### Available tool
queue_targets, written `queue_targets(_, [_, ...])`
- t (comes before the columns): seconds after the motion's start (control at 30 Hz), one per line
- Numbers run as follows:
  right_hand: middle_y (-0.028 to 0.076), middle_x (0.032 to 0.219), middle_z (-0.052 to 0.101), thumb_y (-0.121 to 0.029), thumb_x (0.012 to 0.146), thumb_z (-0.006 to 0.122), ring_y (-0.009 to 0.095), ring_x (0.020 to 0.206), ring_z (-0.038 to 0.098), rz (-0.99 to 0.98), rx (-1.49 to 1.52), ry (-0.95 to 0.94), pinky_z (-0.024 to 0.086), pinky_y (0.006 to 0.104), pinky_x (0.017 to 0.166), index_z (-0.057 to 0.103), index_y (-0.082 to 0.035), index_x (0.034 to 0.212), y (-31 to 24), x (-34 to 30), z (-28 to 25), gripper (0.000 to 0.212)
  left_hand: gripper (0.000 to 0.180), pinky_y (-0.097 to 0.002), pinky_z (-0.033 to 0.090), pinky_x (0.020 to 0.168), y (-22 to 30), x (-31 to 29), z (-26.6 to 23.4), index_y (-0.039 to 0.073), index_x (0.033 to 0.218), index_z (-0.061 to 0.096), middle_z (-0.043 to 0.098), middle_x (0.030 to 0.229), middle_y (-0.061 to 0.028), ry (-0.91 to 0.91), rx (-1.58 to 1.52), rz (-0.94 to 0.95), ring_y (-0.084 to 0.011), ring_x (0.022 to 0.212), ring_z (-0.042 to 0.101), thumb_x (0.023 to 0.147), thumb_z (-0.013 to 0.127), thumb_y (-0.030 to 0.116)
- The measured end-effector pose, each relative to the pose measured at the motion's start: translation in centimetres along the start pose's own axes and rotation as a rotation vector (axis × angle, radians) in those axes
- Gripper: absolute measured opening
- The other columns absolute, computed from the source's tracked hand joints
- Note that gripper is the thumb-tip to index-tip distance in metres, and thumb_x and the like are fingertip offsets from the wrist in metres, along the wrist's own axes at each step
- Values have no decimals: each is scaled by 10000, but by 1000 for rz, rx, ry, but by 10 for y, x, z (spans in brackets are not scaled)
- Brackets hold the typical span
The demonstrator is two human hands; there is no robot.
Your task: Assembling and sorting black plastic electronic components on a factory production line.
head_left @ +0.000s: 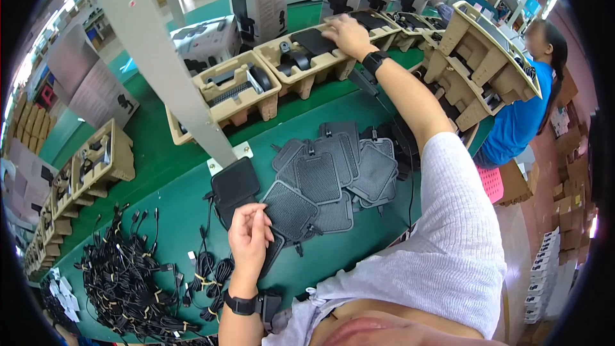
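Note:
My right hand reaches forward to a tan moulded-pulp tray. Its fingers are closed at the right edge of a flat black panel, which lies in that tray beside a round black part. Closer to me, my left hand is curled, thumb and fingers drawn together, with nothing visible in it. It hovers at the left side of a pile of dark grey mesh panels. Just beyond it lie smooth black panels, partly overlapping.
Bundled black cables heap up on the green table at left. A grey metal post rises beyond my left hand. More pulp trays form rows; others stack at right. Printed boxes stand behind. A person in blue sits at right.

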State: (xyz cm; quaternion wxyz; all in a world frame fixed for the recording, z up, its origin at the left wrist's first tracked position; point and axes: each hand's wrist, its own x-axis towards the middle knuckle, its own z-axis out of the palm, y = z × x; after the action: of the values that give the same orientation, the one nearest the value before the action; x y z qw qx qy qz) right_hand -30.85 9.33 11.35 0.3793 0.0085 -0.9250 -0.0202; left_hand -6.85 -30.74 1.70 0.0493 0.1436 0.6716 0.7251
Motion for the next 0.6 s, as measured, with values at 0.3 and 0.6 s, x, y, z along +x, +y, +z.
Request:
queue_targets(0.3, [146, 1129, 576, -155, 856, 540, 337, 1058, 517, 81, 357, -25, 423, 348, 892, 553, -106, 1192, 90, 2, 26, 339, 113, -142, 329, 392, 0, 2, 7, 20, 1014, 504, 541, 733, -21, 16, 21, -21, -29, 481, 457, 937, 458, 88])
queue_targets(0.6, [160, 1049, 616, -178, 840, 464, 333, 960, 587, 90, -15, -475, 468, 401, 831, 633, -203, 1105, 80, 39, 12, 315, 119, -160, 358, 428, 1, 1, 6, 15, 1023, 516, 549, 747, -29, 34, 1, -56, -44, 513, 482, 929, 472, 74])
